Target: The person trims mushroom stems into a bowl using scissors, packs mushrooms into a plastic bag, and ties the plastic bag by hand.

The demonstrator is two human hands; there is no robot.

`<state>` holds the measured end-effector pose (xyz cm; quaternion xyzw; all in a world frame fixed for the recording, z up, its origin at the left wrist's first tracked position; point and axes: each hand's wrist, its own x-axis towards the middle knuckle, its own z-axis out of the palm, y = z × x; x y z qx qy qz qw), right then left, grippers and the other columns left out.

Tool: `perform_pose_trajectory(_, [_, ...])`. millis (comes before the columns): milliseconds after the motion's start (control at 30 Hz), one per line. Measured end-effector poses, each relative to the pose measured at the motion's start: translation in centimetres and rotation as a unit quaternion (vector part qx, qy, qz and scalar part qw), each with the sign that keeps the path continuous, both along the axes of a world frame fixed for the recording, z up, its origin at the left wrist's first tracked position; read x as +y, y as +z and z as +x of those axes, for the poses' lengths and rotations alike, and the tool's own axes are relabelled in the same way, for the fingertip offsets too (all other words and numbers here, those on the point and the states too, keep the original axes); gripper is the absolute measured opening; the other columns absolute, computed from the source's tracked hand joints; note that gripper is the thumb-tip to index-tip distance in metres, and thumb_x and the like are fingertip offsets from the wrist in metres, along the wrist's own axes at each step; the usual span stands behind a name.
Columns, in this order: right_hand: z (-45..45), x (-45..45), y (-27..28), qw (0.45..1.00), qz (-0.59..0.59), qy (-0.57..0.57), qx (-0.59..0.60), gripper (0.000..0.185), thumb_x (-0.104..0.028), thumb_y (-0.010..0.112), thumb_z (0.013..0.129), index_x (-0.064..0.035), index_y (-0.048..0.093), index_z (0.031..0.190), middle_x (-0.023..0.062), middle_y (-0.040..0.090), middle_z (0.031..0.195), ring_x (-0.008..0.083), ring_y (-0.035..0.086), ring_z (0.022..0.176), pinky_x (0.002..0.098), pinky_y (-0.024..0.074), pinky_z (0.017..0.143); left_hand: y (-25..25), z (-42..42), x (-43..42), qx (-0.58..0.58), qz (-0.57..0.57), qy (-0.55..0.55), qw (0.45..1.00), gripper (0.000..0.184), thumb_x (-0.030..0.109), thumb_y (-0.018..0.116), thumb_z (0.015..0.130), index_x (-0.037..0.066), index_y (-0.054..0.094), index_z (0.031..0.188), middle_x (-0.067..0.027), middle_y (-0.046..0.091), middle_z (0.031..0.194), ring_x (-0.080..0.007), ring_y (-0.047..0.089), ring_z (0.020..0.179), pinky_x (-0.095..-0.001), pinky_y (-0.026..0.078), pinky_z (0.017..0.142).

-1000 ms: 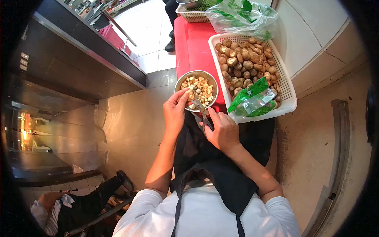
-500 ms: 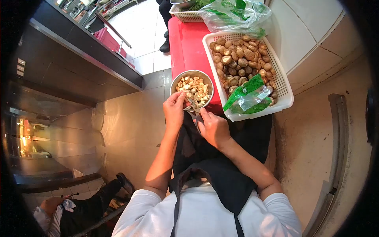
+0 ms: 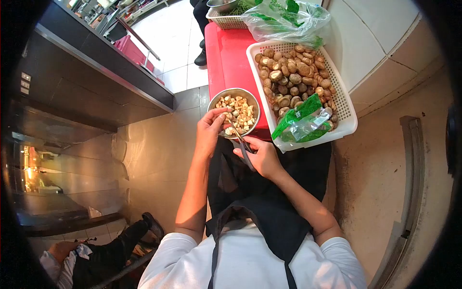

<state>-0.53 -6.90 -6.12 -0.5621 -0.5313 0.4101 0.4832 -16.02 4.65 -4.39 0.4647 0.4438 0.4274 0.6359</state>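
Observation:
A round metal bowl [image 3: 256, 118] of cut mushroom pieces [image 3: 243, 110] stands on the near left end of a red surface [image 3: 231, 62]. Over its left rim, my left hand [image 3: 211, 126] pinches a small piece of mushroom [image 3: 226, 115]. Black-handled scissors [image 3: 246, 154] are in my right hand [image 3: 262, 156], their blades pointing up into the bowl beside my left fingertips. Right of the bowl, a white perforated basket [image 3: 347, 111] holds whole brown mushrooms [image 3: 294, 79], with a green and clear plastic packet [image 3: 305, 120] lying over its near end.
Beyond the basket lies a clear bag of greens [image 3: 288, 21], next to another basket [image 3: 231, 22] with a small metal bowl [image 3: 223, 5]. A tiled wall [image 3: 370, 43] is on the right. Another person's legs show at lower left [image 3: 120, 241], and a dark shoe [image 3: 201, 58] at the top.
The view has shifted slightly, moving the bowl and baskets left in the picture. My right hand has opened the scissor handles wider and drawn slightly back from my left.

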Motion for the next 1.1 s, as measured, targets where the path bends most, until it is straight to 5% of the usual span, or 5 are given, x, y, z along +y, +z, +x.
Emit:
perform_pose_trajectory(133, [-0.3,-0.2,0.5,0.922,-0.178,0.048,0.342,0.034,-0.033,0.075,0.094,-0.0013,0.070,0.106,0.0006,0.060,0.065,0.0084,0.056,0.050,0.0255,0.0408,0.044,-0.7,0.4,-0.4,-0.042,0.017,0.019,0.999,0.021,0.008,0.056,0.103,0.000,0.065,0.120,-0.0096,0.072,0.118,-0.0131,0.068,0.102,-0.0266,0.058,0.086])
perform_pose_trajectory(233, [-0.9,-0.3,1.7,0.875,-0.193,0.051,0.441,0.033,-0.034,0.073,0.096,-0.0033,0.070,0.106,-0.0037,0.056,0.064,0.0062,0.050,0.045,0.0213,0.0358,0.040,-1.6,0.9,-0.6,-0.077,0.028,0.039,0.996,0.023,0.007,0.054,0.104,0.000,0.063,0.124,-0.0111,0.070,0.124,-0.0140,0.068,0.109,-0.0251,0.056,0.087])
perform_pose_trajectory(500, [0.2,-0.3,2.5,0.866,-0.207,0.097,0.445,0.037,-0.038,0.066,0.100,-0.0024,0.068,0.110,-0.0007,0.058,0.068,0.0074,0.053,0.049,0.0226,0.0409,0.043,-1.8,0.9,-0.5,-0.062,0.066,0.021,0.996,0.032,0.005,0.053,0.102,-0.002,0.057,0.134,-0.0136,0.066,0.132,-0.0170,0.063,0.119,-0.0278,0.053,0.094])
perform_pose_trajectory(800, [0.4,-0.3,2.9,0.870,-0.203,0.109,0.436,0.040,-0.040,0.063,0.101,-0.0022,0.068,0.113,-0.0005,0.057,0.068,0.0075,0.052,0.048,0.0228,0.0412,0.043,-0.6,1.6,-0.6,-0.201,0.014,0.008,0.980,0.041,0.001,0.046,0.100,-0.007,0.049,0.140,-0.0234,0.061,0.135,-0.0302,0.060,0.126,-0.0394,0.048,0.109])
perform_pose_trajectory(1100, [0.9,-0.3,3.0,0.871,-0.205,0.108,0.433,0.043,-0.041,0.062,0.102,-0.0009,0.067,0.116,-0.0003,0.057,0.069,0.0083,0.052,0.047,0.0226,0.0414,0.043,-1.3,1.2,-0.6,-0.103,0.055,-0.007,0.993,0.042,0.003,0.045,0.102,-0.007,0.050,0.142,-0.0218,0.060,0.137,-0.0282,0.060,0.126,-0.0393,0.048,0.110])
